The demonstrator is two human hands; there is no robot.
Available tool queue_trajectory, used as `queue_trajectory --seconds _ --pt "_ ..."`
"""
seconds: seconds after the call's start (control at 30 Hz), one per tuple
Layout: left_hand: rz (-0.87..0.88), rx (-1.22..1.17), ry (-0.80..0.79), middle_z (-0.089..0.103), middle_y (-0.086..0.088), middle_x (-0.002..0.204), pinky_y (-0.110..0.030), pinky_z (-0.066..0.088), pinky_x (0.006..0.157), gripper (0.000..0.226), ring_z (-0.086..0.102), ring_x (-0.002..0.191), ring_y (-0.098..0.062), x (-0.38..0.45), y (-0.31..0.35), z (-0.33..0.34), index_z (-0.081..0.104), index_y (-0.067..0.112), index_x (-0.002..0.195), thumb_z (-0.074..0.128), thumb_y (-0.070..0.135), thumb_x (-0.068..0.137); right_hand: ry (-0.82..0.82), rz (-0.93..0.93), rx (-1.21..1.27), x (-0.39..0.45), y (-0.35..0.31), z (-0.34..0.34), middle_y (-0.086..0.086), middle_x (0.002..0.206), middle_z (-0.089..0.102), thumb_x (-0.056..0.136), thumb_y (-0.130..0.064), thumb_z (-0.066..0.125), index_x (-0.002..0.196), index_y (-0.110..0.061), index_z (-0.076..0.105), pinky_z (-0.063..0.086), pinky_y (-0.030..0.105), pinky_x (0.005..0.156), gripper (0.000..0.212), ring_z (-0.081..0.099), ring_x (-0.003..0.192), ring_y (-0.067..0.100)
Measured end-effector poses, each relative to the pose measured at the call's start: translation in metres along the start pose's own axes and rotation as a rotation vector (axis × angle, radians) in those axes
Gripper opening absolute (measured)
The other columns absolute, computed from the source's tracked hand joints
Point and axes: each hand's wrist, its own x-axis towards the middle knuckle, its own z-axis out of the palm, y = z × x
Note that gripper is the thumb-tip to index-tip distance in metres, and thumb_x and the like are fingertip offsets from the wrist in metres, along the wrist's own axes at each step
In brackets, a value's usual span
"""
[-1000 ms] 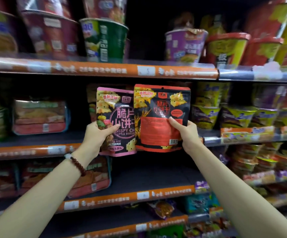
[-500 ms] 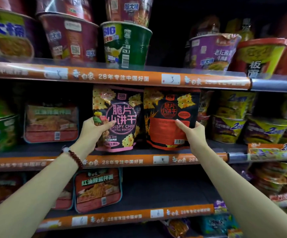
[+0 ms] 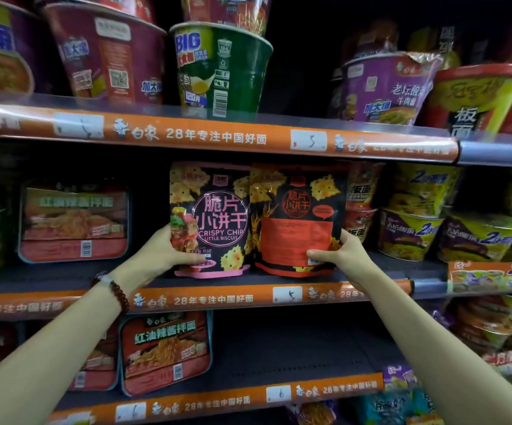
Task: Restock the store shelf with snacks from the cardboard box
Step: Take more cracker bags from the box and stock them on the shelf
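Two black snack pouches stand side by side on the middle shelf (image 3: 64,280). The pink-trimmed pouch (image 3: 218,219) reads "Crispy Chip Little Biscuit"; my left hand (image 3: 169,253) grips its lower left edge, thumb across the front. The red-trimmed pouch (image 3: 297,219) overlaps it slightly on the right; my right hand (image 3: 340,256) holds its lower right corner, thumb on the front. Both pouch bottoms rest on the shelf board. The cardboard box is out of view.
Flat noodle trays (image 3: 74,222) sit left of the pouches, stacked noodle bowls (image 3: 411,228) to the right. Large noodle cups (image 3: 221,65) line the upper shelf, whose orange price rail (image 3: 218,136) hangs just above the pouch tops. More trays (image 3: 166,351) fill the lower shelf.
Both hands have pushed the two pouches in under the upper shelf and lowered them onto the middle shelf board. My hands slid lower on the pouches.
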Motion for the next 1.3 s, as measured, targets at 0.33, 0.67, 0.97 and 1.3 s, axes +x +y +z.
queue_trajectory --seconds 0.33,0.67,0.97,1.3 --pt "-0.008 0.008 0.040 0.066 0.008 0.107 -0.029 0.047 0.092 0.061 0.061 0.097 -0.004 0.016 -0.011 0.001 0.055 0.018 0.118 0.084 0.003 0.066 -0.003 0.018 -0.077 0.015 0.011 0.006 0.010 0.082 0.075 0.068 0.002 0.083 0.101 -0.012 0.061 0.059 0.030 0.073 0.042 0.074 0.075 0.022" --pt "-0.045 0.094 0.029 0.066 0.004 0.109 -0.033 0.045 0.096 0.064 0.062 0.101 -0.014 0.028 -0.019 0.003 0.056 0.016 0.119 0.087 0.007 0.064 0.008 0.081 -0.138 0.027 0.015 0.007 0.010 0.091 0.076 0.062 -0.007 0.089 0.103 -0.013 0.064 0.053 0.048 0.094 0.048 0.072 0.090 0.028" --pt "-0.056 0.131 0.032 0.063 0.004 0.109 -0.026 0.042 0.092 0.065 0.059 0.098 -0.011 0.024 -0.016 0.006 0.054 0.016 0.123 0.086 0.012 0.066 0.050 0.118 -0.234 0.028 0.018 0.007 0.003 0.090 0.076 0.045 -0.039 0.092 0.099 -0.023 0.064 0.050 0.044 0.098 0.064 0.070 0.097 0.025" --pt "-0.068 0.540 0.258 0.070 -0.004 0.084 -0.026 0.048 0.067 0.052 0.064 0.081 -0.018 0.006 -0.015 0.000 0.069 0.007 0.094 0.078 0.052 0.069 0.197 0.054 -0.670 0.007 0.009 0.012 0.004 0.077 0.061 0.072 -0.044 0.081 0.082 -0.008 0.057 0.036 0.026 0.053 0.045 0.057 0.075 0.021"
